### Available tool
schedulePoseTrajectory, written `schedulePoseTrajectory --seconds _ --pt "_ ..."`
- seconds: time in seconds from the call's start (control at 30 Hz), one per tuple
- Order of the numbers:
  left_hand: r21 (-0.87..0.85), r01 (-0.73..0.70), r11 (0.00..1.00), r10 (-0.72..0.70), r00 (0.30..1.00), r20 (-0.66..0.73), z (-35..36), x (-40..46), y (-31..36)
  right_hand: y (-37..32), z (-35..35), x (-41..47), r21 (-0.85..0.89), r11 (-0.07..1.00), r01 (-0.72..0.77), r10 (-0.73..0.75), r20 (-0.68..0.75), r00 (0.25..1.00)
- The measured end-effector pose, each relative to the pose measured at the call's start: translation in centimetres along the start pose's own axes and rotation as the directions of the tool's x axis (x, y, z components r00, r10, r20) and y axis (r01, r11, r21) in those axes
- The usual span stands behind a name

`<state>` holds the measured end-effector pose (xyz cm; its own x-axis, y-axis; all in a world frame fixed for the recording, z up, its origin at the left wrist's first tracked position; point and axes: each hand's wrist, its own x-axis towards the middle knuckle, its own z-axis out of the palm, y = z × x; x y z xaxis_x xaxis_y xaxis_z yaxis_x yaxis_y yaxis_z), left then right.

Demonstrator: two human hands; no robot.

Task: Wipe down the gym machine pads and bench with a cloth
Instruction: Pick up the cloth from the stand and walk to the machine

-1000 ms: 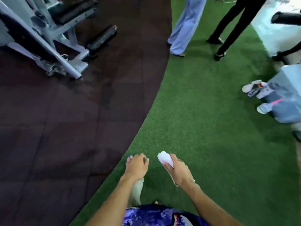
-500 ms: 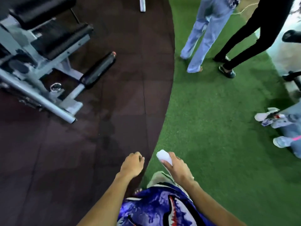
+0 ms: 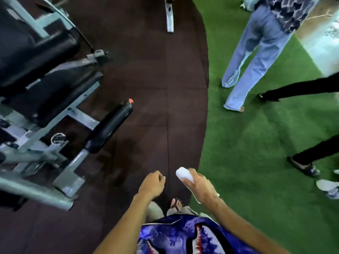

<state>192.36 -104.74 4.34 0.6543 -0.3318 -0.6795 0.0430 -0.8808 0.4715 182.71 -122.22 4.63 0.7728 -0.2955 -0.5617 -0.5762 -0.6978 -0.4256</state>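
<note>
My right hand (image 3: pixel 200 186) is closed around a folded white cloth (image 3: pixel 184 174), whose end sticks out above my thumb. My left hand (image 3: pixel 152 184) hangs beside it, loosely curled and holding nothing. To the left stands a grey-framed gym machine with a black seat pad (image 3: pixel 49 99), a black back pad (image 3: pixel 31 52) above it and a black roller pad (image 3: pixel 109 127) with a red end cap. Both hands are well short of the pads, low in the view, over the dark rubber floor (image 3: pixel 150 79).
Green turf (image 3: pixel 256 143) borders the rubber floor on the right. A person in light blue trousers (image 3: pixel 251 57) and another person's black-clad legs (image 3: pixel 311 153) stand there. A white machine leg (image 3: pixel 169 17) sits at the top. Grey frame bars (image 3: pixel 36 193) jut out low on the left.
I have moved forward from the turf onto the rubber floor. The machine has come closer on the left. My hands keep the same pose, the cloth still in the right.
</note>
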Motion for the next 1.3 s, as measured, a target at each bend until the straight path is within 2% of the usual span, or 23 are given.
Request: schedulePoseTrajectory --seconds 0.2,0.37,0.7,1.07,1.3 --pt "-0.038 0.004 0.999 -0.006 0.999 -0.035 -10.2 13.2 5.5 -5.6 -7.5 15.3 -0.046 0.999 0.021 -0.020 0.019 1.000" --pt "-0.058 0.004 0.998 -0.005 1.000 -0.019 -20.6 24.8 8.1 -11.6 -13.3 28.3 -0.031 1.000 0.005 -0.005 -0.022 1.000" --pt "-0.076 0.039 0.996 -0.046 0.994 -0.096 -39.9 41.4 12.7 -26.0 -24.8 49.4 -0.030 0.995 0.090 -0.092 -0.047 0.995" --pt "-0.342 0.195 0.919 -0.275 0.940 -0.201 -55.5 59.2 15.7 -38.7 -34.8 75.0 -0.156 0.933 0.323 -0.295 0.179 0.939" --pt "-0.572 0.280 0.771 -0.466 0.861 -0.206 -63.2 65.2 15.5 -49.2 -38.4 86.7 -0.280 0.826 0.490 -0.390 0.344 0.854"
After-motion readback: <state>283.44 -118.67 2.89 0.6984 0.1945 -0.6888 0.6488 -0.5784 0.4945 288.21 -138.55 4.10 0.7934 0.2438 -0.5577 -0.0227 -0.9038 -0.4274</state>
